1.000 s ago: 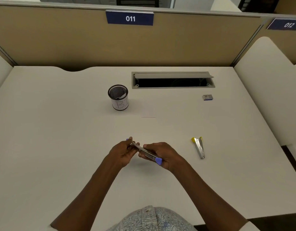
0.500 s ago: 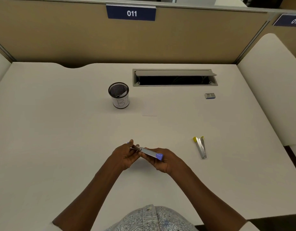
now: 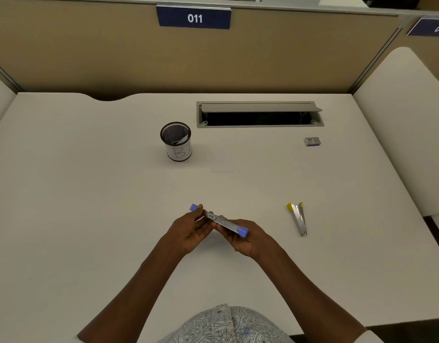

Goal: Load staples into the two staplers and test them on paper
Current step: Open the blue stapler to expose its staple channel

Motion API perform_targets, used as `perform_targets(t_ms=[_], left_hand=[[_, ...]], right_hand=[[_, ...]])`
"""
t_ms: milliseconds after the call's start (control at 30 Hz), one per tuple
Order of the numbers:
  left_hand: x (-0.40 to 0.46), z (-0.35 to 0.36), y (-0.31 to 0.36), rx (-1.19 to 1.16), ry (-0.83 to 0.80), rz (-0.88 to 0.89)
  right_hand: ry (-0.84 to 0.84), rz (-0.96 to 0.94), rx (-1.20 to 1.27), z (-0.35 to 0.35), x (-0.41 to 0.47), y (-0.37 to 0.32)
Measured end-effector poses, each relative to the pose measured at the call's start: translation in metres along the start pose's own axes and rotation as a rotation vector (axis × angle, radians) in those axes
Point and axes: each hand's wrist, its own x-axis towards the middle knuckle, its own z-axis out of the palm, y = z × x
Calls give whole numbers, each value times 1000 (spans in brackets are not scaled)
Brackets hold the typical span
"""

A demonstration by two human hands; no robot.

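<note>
A small metal stapler with purple ends (image 3: 222, 222) is held just above the desk between both hands. My left hand (image 3: 188, 231) grips its far-left end and my right hand (image 3: 248, 240) cradles its near-right end with the purple tip showing. A second metal stapler with yellow ends (image 3: 298, 218) lies on the desk to the right, untouched. A small staple box (image 3: 312, 141) rests at the back right. A white sheet of paper (image 3: 222, 164) lies flat near the middle; only its near edge shows.
A black mesh cup labelled "B1" (image 3: 176, 141) stands at the back centre-left. An open cable slot (image 3: 260, 115) is set in the white desk (image 3: 89, 206) behind the paper. Tan partition walls close the back, and white side panels flank the desk.
The purple stapler has been turned slightly in my hands, and its left purple end now shows past my left fingers. The camera view tilted a little. The yellow stapler has not moved.
</note>
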Motion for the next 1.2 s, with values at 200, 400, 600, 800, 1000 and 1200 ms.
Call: perform_targets(t_ms=[200, 400, 600, 800, 1000, 1200], left_hand=[[2, -2, -2, 57, -27, -11], [7, -4, -6, 219, 77, 36], [9, -6, -3, 426, 191, 77], [13, -1, 5, 400, 219, 147], [18, 0, 23, 372, 225, 231], [29, 7, 36, 370, 260, 301]], right_hand=[[1, 4, 11, -7, 3, -2], [11, 47, -155, -9, 7, -4], [-18, 21, -475, -12, 11, -12], [-44, -294, -961, -6, 13, -19], [69, -715, -1443, 7, 27, -29], [67, -979, -1727, 17, 40, -37]])
